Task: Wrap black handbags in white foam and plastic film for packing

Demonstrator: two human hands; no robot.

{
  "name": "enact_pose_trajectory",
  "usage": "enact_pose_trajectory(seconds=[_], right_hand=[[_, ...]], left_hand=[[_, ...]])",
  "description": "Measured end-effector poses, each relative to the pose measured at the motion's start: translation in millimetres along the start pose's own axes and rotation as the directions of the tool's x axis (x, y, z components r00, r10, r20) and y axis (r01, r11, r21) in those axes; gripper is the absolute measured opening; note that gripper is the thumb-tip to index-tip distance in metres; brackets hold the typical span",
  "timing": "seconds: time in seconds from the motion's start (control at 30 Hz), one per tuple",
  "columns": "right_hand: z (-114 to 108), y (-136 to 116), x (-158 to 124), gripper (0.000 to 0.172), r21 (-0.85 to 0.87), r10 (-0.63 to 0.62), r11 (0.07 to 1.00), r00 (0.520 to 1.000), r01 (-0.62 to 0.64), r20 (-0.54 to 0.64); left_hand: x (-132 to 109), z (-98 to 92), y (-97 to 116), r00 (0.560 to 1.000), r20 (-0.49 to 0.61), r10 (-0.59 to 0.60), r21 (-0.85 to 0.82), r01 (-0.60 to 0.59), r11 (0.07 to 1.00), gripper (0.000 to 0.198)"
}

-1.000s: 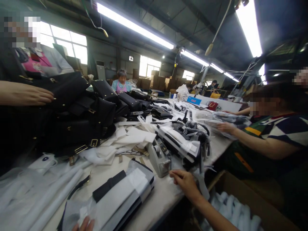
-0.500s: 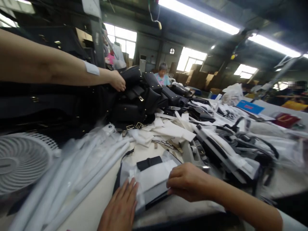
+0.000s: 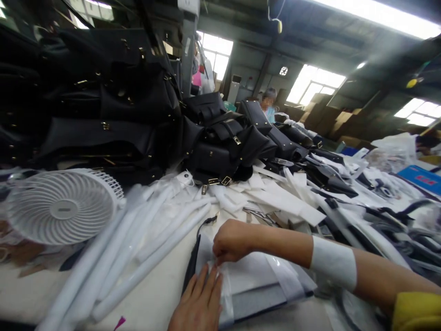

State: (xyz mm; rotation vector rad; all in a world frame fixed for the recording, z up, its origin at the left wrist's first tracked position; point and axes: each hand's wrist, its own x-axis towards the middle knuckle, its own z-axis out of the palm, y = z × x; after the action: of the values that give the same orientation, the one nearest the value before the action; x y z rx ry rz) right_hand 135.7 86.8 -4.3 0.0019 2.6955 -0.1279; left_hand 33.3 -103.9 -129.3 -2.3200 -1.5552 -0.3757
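Observation:
A flat dark piece covered with white sheet and translucent plastic wrap point(image 3: 255, 276) lies on the table in front of me. My left hand point(image 3: 201, 299) rests flat on its near left part, fingers extended and slightly apart. Just beyond those fingertips, my right hand point(image 3: 232, 241) is closed, its fingers curled down against the wrapped piece. Whatever it may be pinching is hidden by the fingers. A white band point(image 3: 334, 263) circles my right forearm. From the far left corner of the piece runs a thin black strap point(image 3: 206, 220) with a metal end.
A white fan point(image 3: 62, 207) stands left, beside long white foam-like tubes point(image 3: 148, 266). Black bags point(image 3: 220, 158) are heaped behind. White strips point(image 3: 282, 200) lie beyond my right hand, with wrapped straps to the right. A person point(image 3: 269, 108) sits in the background.
My right hand has moved from the wrapped piece's right side to its left part, near my left hand. Another person's arm, reaching to the bags from the left, is gone. The view has turned left.

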Motion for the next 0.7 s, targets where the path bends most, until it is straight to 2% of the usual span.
enact_pose_trajectory(seconds=[0.23, 0.4, 0.57, 0.7], right_hand=[[2, 15, 30, 0.018, 0.002, -0.086, 0.996, 0.987, 0.087, 0.137], [-4, 11, 40, 0.016, -0.005, -0.105, 0.994, 0.966, 0.109, 0.235], [-12, 2, 45, 0.018, -0.079, -0.071, 0.993, 0.967, 0.093, 0.245], [-11, 9, 53, 0.025, -0.159, -0.094, 0.978, 0.967, 0.134, 0.236]], left_hand=[[-1, 10.4, -3, 0.999, -0.047, 0.028, 0.029, -0.027, 0.999, 0.049], [0, 11.9, -5, 0.994, -0.108, 0.023, 0.064, -0.016, 0.998, 0.045], [0, 12.5, -6, 0.986, -0.161, 0.042, 0.096, -0.026, 0.995, 0.040], [2, 13.2, -9, 0.979, -0.186, 0.085, 0.108, -0.066, 0.992, 0.035]])
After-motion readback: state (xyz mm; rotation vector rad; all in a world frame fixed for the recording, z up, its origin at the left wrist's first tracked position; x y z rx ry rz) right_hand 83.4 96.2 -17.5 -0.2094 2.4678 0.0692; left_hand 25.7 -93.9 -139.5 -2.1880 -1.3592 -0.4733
